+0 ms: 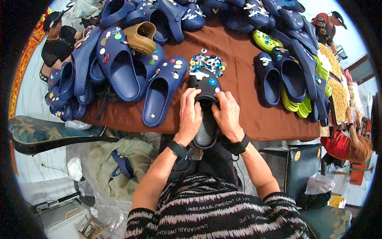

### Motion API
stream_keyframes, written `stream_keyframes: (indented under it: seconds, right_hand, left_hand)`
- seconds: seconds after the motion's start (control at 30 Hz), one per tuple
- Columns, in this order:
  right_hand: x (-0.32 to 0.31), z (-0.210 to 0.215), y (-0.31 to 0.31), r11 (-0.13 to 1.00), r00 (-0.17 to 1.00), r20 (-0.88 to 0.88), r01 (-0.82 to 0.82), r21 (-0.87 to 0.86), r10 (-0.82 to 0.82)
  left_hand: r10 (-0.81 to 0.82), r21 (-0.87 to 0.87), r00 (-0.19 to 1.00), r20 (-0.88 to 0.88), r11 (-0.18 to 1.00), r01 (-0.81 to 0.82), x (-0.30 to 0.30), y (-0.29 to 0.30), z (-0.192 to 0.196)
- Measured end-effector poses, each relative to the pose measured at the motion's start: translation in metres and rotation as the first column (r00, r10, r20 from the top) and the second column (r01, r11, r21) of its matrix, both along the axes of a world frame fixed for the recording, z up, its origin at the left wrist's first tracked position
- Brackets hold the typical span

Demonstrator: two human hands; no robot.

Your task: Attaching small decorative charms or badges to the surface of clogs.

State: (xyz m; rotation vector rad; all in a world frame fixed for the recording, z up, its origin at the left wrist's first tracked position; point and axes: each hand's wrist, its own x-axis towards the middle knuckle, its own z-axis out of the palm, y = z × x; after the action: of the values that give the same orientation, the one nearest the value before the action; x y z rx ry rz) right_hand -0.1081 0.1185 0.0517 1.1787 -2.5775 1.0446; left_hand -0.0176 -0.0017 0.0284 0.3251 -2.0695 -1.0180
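free: bare brown table [242, 85] right of black clog [207, 103] | blocked: blue clogs [131, 71] left, charm pile [207, 63] ahead

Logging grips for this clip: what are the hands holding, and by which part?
Both hands, left hand and right hand, hold one black clog by the sides of its opening.

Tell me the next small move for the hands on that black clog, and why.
Probably press a charm into a bare hole: both the left hand and right hand grip the black clog, which carries few charms, and the charm pile lies just beyond it.
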Motion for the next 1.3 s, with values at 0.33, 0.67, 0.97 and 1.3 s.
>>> stream_keyframes:
  seconds: [0.33,0.67,0.97,1.3]
  right_hand:
    - [-0.031,0.026,0.015,0.969,0.819,0.522,-0.173,-0.175,0.240]
    - [-0.173,-0.031,-0.042,0.991,0.850,0.511,0.098,0.089,-0.130]
    - [-0.204,-0.065,-0.062,0.987,0.946,0.294,0.109,0.116,-0.139]
    - [-0.146,-0.002,-0.047,0.964,0.783,0.568,-0.152,-0.219,0.253]
  left_hand:
    - [0.012,0.004,1.000,0.013,1.000,-0.012,0.003,-0.001,0.001]
    - [-0.097,0.024,0.992,0.082,0.995,0.095,0.006,-0.005,0.005]
    - [-0.030,0.265,0.992,0.120,0.964,-0.003,0.031,0.011,-0.012]
    - [0.006,0.155,0.994,0.111,0.988,-0.023,0.036,0.012,-0.007]
